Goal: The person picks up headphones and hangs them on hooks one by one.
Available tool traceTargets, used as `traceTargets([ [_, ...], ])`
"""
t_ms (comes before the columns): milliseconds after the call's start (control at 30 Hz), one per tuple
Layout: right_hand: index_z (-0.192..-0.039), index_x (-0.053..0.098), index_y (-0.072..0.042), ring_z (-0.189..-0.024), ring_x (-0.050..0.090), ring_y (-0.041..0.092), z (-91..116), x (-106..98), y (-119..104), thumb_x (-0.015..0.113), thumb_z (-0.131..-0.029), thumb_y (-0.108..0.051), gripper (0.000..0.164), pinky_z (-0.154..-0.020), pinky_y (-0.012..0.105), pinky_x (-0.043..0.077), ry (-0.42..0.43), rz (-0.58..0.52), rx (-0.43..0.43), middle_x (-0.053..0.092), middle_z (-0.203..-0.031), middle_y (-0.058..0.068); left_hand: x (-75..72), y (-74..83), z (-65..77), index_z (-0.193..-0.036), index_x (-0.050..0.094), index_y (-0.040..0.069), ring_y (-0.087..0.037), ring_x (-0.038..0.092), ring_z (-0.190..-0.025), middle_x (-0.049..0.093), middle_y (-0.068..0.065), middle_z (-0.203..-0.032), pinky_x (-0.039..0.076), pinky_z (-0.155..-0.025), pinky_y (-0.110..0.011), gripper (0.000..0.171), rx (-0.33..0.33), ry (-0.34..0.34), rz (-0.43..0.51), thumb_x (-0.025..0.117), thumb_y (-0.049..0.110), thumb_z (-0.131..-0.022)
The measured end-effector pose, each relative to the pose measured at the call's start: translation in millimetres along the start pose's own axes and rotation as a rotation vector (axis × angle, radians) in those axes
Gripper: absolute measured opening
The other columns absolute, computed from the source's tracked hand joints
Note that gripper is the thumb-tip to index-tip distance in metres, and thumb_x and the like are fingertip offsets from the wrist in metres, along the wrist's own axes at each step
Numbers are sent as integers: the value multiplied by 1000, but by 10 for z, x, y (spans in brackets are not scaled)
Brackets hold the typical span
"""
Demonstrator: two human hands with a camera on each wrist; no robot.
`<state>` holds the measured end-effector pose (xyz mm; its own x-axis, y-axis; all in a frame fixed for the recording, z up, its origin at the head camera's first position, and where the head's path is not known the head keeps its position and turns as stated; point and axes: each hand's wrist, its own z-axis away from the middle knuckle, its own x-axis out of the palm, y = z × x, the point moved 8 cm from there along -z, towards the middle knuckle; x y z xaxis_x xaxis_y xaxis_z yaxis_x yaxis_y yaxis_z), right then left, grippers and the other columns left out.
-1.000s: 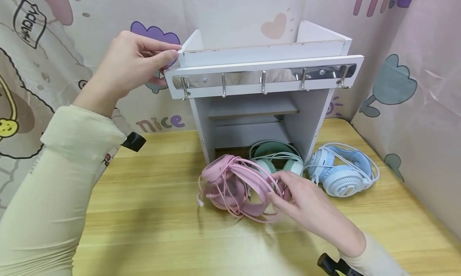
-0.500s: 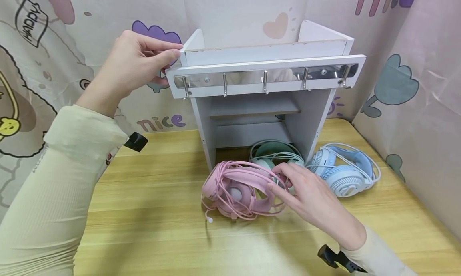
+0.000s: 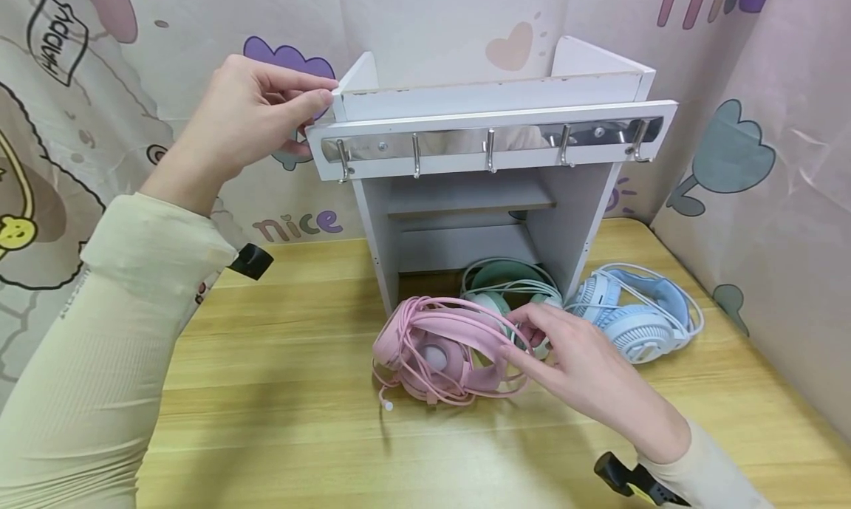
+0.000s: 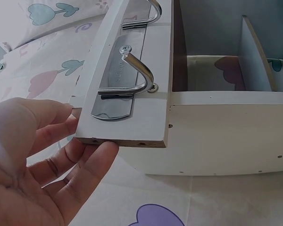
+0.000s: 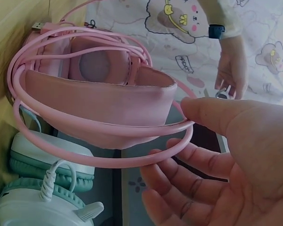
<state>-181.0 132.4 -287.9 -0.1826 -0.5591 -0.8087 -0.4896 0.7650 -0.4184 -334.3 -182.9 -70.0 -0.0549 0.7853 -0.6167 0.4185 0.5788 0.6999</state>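
Observation:
Pink headphones [image 3: 435, 350], wound with their cable, rest on the table in front of a white shelf unit [image 3: 495, 99]. My right hand [image 3: 585, 361] is at their right end, thumb and fingers loosely parted around the outer headband tube [image 5: 104, 165]. In the right wrist view the fingertips overlap that tube and the thumb tip lies against the end of the band. My left hand [image 3: 246, 117] grips the left end of the unit's hook rail [image 4: 127, 103], thumb on one edge and fingers on the other.
Green-and-white headphones [image 3: 508, 291] sit at the foot of the unit, partly behind the pink ones. Light blue headphones [image 3: 634, 313] lie to its right. Metal hooks [image 3: 490, 151] stick out along the rail. A printed cloth [image 3: 452, 21] hangs behind.
The pink headphones have turned and lowered slightly, then stayed still over the last half second. My right hand has shifted a little right and its fingers look looser. The left hand keeps its hold.

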Motion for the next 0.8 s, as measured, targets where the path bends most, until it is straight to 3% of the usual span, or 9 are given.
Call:
traceTargets([
  [300, -111, 73, -27, -80, 61, -1, -57, 15, 33, 80, -99, -30, 14, -60, 19, 54, -32, -102, -32, 66, -89, -18, 6, 9, 4, -137, 76, 15, -10, 65, -80, 74, 8, -94, 67, -63, -21, 38, 4, -1, -4, 76, 30, -102],
  [533, -110, 73, -20, -82, 61, -1, -181, 15, -12, 80, -100, -21, 12, -70, 22, 66, -54, -161, -77, 66, -89, -15, 9, 16, 15, -137, 76, 16, -11, 65, -82, 73, 7, -96, 67, -63, -22, 39, 4, -4, -11, 76, 32, -102],
  [800, -112, 75, -20, -81, 59, 1, -313, -106, -107, 81, -99, -21, 14, -65, 20, 58, -60, -116, -117, 67, -91, -13, 6, 13, 29, -139, 74, 19, -13, 65, -88, 71, 6, -102, 66, -64, -20, 39, -10, -3, -44, 74, 34, -103],
])
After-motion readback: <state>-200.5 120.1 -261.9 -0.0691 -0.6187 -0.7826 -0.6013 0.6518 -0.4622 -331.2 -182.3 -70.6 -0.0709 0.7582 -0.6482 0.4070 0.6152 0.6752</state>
